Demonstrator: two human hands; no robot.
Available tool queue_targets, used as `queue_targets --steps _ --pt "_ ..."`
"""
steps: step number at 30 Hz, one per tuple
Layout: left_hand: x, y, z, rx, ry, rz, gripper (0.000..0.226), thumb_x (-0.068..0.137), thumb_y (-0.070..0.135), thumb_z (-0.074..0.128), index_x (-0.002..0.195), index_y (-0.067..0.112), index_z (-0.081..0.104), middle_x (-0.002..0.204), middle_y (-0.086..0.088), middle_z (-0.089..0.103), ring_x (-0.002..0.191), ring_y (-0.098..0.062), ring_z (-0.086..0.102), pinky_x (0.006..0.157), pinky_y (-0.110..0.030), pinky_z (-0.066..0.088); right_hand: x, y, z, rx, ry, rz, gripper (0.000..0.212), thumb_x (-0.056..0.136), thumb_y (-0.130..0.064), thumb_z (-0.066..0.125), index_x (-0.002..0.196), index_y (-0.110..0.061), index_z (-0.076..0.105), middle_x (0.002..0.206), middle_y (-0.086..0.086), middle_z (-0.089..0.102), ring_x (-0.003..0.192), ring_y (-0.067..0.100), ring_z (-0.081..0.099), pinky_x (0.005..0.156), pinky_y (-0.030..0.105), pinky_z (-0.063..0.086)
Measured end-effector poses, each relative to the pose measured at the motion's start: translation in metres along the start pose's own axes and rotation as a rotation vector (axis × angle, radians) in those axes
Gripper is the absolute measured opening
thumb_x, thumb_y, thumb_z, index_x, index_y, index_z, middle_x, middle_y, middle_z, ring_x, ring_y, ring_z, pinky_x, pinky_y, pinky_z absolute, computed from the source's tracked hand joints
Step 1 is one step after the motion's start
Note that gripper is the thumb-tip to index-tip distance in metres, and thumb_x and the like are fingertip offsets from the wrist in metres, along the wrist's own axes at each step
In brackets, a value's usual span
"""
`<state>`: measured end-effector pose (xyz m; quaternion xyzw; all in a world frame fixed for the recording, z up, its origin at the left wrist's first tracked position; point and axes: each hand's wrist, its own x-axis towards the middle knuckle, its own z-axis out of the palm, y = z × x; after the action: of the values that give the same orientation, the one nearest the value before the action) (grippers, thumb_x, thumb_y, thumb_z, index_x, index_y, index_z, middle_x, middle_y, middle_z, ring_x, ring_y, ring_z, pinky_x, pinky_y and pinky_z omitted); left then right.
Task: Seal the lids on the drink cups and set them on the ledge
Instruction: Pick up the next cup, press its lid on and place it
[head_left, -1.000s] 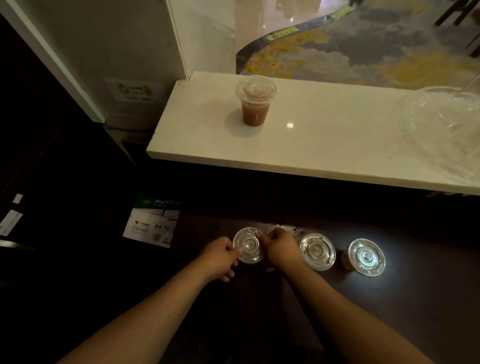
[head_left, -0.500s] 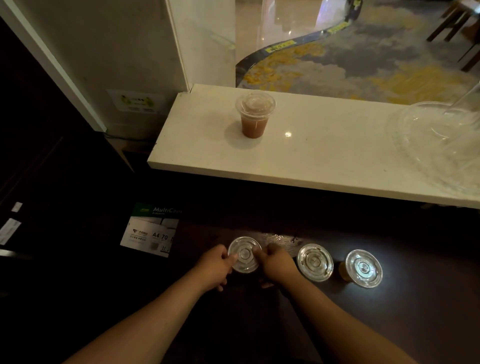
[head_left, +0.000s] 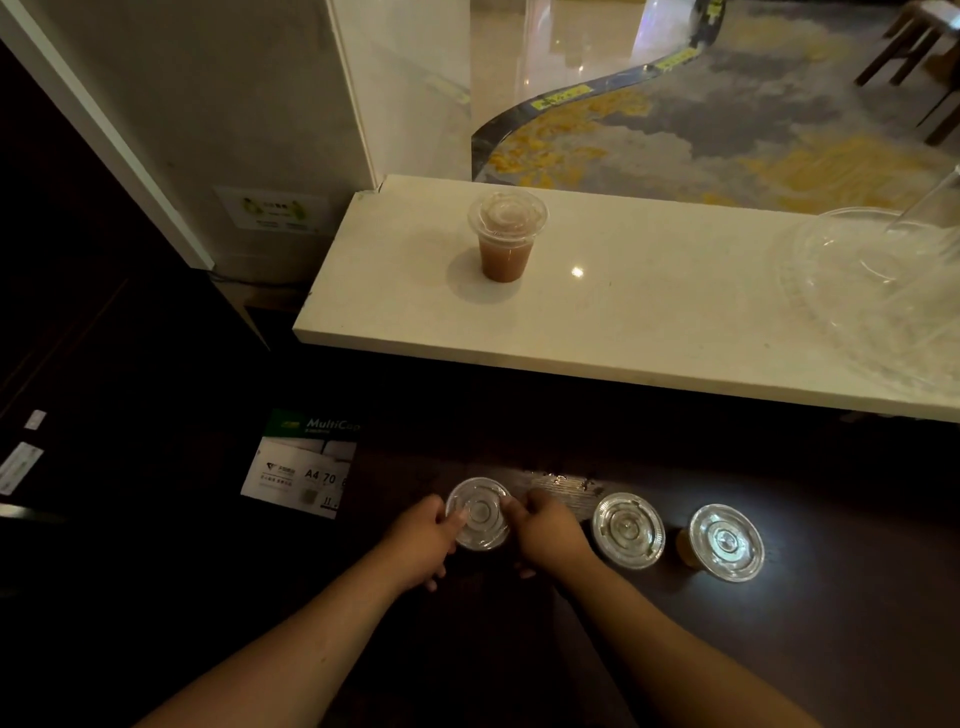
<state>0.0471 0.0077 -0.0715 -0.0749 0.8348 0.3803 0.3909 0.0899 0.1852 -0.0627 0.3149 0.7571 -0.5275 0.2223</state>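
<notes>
Both hands, left (head_left: 423, 540) and right (head_left: 545, 535), grip one lidded cup (head_left: 479, 513) on the dark counter (head_left: 831, 623) below a pale ledge (head_left: 649, 312).

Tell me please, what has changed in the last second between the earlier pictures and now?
Almost nothing. Only the camera tilted slightly, so everything sits lower in the picture. The left hand and right hand stay pressed on the rim of the same lid. The other two lidded cups on the dark counter and the cup on the ledge have not moved.
</notes>
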Motion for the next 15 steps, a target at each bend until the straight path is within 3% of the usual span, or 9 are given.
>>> queue_targets --steps 5,9,12,15 --pt "-0.001 0.004 -0.006 -0.021 -0.013 -0.069 0.028 0.101 0.048 0.062 0.107 0.020 0.060 0.096 -0.004 0.071 0.065 -0.014 0.064 0.044 -0.024 0.051 0.000 -0.010 0.003 -0.059 0.037 -0.015 0.036 0.101 -0.046 0.053 0.107 -0.010 0.055 0.093 0.014 0.072 0.069 0.033 0.075 0.057 0.048 0.065" --pt "0.009 0.015 -0.010 -0.028 0.136 -0.012 0.031 0.097 0.058 0.060 0.098 0.027 0.056 0.089 -0.003 0.073 0.066 -0.017 0.069 0.047 -0.027 0.054 -0.013 0.004 0.010 -0.055 -0.093 0.070 0.048 0.100 -0.053 0.048 0.122 -0.010 0.050 0.097 0.013 0.071 0.061 0.025 0.075 0.048 0.035 0.062" --pt "0.015 0.010 -0.010 0.044 0.161 0.026 0.024 0.101 0.053 0.056 0.095 0.029 0.055 0.089 -0.003 0.072 0.065 -0.018 0.070 0.047 -0.027 0.055 -0.015 0.007 0.014 -0.029 -0.144 0.059 0.040 0.104 -0.046 0.046 0.120 -0.010 0.055 0.093 0.015 0.073 0.055 0.021 0.072 0.054 0.037 0.063" --pt "0.013 -0.004 -0.007 0.044 0.083 -0.002 0.025 0.103 0.049 0.056 0.095 0.025 0.055 0.091 -0.004 0.072 0.063 -0.015 0.066 0.053 -0.031 0.060 -0.005 -0.002 0.006 -0.005 -0.039 0.002 0.023 0.103 -0.040 0.053 0.103 -0.017 0.056 0.087 0.008 0.073 0.058 0.023 0.071 0.058 0.040 0.064"
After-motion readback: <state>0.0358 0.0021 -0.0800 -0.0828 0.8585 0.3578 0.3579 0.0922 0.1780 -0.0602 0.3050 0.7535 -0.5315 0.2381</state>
